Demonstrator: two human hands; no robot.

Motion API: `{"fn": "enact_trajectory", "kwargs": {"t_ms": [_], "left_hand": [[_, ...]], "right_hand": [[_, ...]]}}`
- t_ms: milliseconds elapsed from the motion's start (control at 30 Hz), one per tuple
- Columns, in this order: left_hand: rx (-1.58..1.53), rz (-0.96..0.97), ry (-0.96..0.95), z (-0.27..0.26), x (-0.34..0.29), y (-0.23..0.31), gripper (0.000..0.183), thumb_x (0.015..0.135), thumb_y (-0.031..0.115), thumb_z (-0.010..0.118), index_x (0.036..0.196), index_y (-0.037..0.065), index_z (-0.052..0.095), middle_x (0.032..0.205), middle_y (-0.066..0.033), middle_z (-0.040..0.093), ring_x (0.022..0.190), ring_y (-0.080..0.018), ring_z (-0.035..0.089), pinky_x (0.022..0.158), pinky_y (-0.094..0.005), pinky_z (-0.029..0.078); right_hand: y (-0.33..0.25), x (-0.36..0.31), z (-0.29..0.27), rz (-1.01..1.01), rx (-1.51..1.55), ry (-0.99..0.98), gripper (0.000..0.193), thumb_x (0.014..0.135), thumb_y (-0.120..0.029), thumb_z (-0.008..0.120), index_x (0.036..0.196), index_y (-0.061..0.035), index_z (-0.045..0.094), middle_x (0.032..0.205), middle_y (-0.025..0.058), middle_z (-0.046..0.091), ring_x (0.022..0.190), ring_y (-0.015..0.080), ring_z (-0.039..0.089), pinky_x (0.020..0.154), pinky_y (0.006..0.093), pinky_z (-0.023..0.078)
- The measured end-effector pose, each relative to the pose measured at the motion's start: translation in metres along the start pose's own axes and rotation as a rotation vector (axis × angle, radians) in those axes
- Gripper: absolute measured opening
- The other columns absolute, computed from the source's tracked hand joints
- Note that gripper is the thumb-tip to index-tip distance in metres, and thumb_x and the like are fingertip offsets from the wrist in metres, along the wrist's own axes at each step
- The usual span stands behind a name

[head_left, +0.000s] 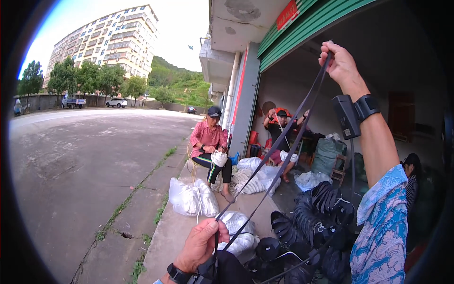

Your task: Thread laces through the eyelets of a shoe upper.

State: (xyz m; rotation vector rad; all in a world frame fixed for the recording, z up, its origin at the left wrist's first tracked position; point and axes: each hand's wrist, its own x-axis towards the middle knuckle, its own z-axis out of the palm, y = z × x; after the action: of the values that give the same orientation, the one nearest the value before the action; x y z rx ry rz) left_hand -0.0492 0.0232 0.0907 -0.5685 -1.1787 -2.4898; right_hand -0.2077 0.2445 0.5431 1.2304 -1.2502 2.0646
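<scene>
Dark strap (323, 71) runs in two strands, my right fingers (333, 47) pinching it up high, my left fingers (209, 228) down low. I wear two black wristbands (367, 107).

Open air lay above the pavement (90, 161), left of the dark strap (324, 69); the strap's two lengths barred the middle, while white bags (183, 198) and black pieces (306, 213) crowded below.
</scene>
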Motion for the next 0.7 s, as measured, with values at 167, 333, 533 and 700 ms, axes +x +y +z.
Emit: {"fn": "enact_trajectory", "kwargs": {"t_ms": [167, 333, 533, 700], "left_hand": [[-0.238, 0.137, 0.264, -0.038, -0.008, 0.018, 0.021, 0.099, 0.029, 0.048, 0.094, 0.009, 0.055, 0.080, -0.0007, 0.056, 0.070, -0.0154, 0.052, 0.069, -0.0337, 0.045], [-0.208, 0.268, 0.425, -0.095, -0.030, 0.061, 0.020, 0.101, 0.024, 0.045, 0.102, 0.007, 0.056, 0.079, -0.0017, 0.056, 0.070, -0.0159, 0.049, 0.072, -0.0351, 0.045], [-0.099, 0.371, 0.451, -0.158, -0.081, 0.111, 0.021, 0.101, 0.015, 0.039, 0.104, 0.001, 0.053, 0.081, -0.0064, 0.055, 0.071, -0.0192, 0.048, 0.079, -0.0399, 0.042], [0.061, 0.386, 0.612, -0.170, -0.133, 0.164, 0.020, 0.100, 0.012, 0.038, 0.102, -0.003, 0.052, 0.076, -0.0073, 0.053, 0.069, -0.0202, 0.046, 0.080, -0.0405, 0.040]], "right_hand": [[0.051, -0.007, -0.186, 0.183, -0.041, 0.182, 0.011, 0.094, -0.014, 0.056, 0.085, -0.0081, 0.058, 0.067, -0.0024, 0.054, 0.055, 0.0096, 0.051, 0.064, 0.0273, 0.049], [0.132, -0.092, -0.283, 0.360, -0.558, 0.190, 0.025, 0.094, -0.028, 0.060, 0.109, -0.0075, 0.060, 0.062, -0.0075, 0.039, 0.048, 0.0027, 0.032, 0.052, 0.0179, 0.037], [0.260, -0.345, -0.155, 0.779, -0.616, -0.482, 0.027, 0.095, -0.028, 0.057, 0.106, -0.0032, 0.062, 0.066, -0.0050, 0.045, 0.055, 0.0032, 0.037, 0.051, 0.0194, 0.030], [0.278, -0.481, -0.051, 0.564, -0.526, -0.867, 0.013, 0.087, -0.012, 0.061, 0.088, -0.0003, 0.066, 0.069, 0.0080, 0.062, 0.061, 0.0157, 0.059, 0.062, 0.0276, 0.047]]}}
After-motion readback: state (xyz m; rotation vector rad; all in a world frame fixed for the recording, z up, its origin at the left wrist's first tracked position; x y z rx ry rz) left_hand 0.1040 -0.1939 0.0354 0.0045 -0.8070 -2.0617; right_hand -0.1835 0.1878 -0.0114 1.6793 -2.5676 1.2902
